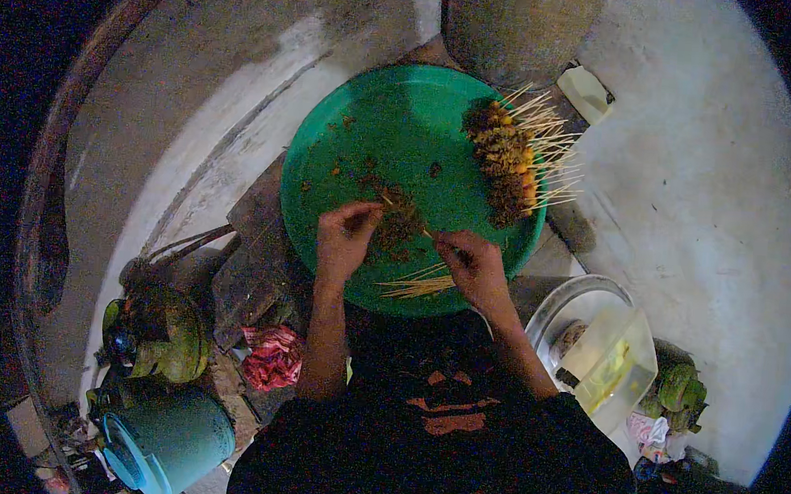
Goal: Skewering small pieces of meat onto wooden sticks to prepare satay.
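A large round green plastic tray (pixel 376 112) lies before me. Over its middle, my right hand (pixel 473 261) pinches the near end of a thin bamboo skewer (pixel 427 233). At the skewer's other end the fingertips of my left hand (pixel 347 238) are pinched together; what exactly lies between them is too small to tell. Beneath both hands is a heap of small dark brown food pieces (pixel 396 237), with scattered bits farther left. Bare bamboo skewers (pixel 413 285) lie by the tray's near edge. Loaded skewers (pixel 504 159) of dark and yellow pieces are stacked on the right, their sticks over the rim.
To the right, a metal basin (pixel 543 308) holds a translucent plastic container (pixel 620 379). A large drum-like vessel (pixel 514 35) stands beyond the tray. On the left are a red-and-white crumpled cloth or bag (pixel 274 358), green husks (pixel 179 343) and a tipped light-blue bucket (pixel 184 434).
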Available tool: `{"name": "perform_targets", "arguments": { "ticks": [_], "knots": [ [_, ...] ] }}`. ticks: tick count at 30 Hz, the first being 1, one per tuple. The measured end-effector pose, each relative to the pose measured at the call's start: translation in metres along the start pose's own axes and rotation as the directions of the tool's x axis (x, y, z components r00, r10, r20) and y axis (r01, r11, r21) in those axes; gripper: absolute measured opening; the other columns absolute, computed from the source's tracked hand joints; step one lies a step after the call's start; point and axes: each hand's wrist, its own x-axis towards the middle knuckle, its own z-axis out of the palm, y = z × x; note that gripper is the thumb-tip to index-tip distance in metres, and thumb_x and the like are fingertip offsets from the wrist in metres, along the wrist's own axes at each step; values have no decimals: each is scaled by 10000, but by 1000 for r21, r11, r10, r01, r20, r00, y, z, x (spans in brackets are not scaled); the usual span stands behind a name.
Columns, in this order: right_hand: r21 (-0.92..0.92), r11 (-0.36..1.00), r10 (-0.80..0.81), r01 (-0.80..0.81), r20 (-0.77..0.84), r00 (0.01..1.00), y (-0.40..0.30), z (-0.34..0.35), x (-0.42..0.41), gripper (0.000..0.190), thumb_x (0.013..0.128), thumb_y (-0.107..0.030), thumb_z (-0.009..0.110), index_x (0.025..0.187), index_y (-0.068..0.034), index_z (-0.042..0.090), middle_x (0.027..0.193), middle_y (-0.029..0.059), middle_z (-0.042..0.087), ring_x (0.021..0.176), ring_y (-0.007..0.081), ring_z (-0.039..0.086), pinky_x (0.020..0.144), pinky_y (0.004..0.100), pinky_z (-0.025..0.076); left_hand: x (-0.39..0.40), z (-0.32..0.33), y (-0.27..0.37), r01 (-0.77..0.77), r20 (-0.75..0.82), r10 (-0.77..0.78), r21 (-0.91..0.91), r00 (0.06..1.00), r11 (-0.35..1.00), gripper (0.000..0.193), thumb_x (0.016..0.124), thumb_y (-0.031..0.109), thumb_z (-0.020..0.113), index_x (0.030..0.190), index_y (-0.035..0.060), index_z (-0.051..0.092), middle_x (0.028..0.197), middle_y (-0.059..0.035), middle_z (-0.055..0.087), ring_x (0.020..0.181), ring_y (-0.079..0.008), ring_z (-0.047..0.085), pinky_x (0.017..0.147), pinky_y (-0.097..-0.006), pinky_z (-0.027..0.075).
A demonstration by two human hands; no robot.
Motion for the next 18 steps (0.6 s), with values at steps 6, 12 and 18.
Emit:
{"name": "perform_targets", "arguments": {
  "ticks": [6,12,18],
  "knots": [
    [-79,995,-52,61,105,993,-9,-5,2,211,798,-8,644,1001,-40,691,806,137,641,705,265,622,614,327,478,0,1,-9,99,-14,-101,-109,995,989,129,877,102,637,942,4,689,797,-68,690,715,-117,632,673,-270,497],
    [-202,978,-23,48,123,992,-7,-4,2,172,791,-35,658,958,-39,696,785,140,634,660,284,608,591,343,475,0,4,-3,71,-67,-73,-28,995,997,136,896,99,608,960,-2,674,778,-80,681,730,-134,647,651,-288,502],
    [-86,995,-40,45,58,998,-4,2,-1,144,819,-33,641,953,-38,694,773,144,634,662,296,604,596,352,472,-4,3,10,-152,13,152,142,988,978,173,859,49,626,1027,39,666,868,-106,706,776,-187,680,687,-306,523]
  ]
}}
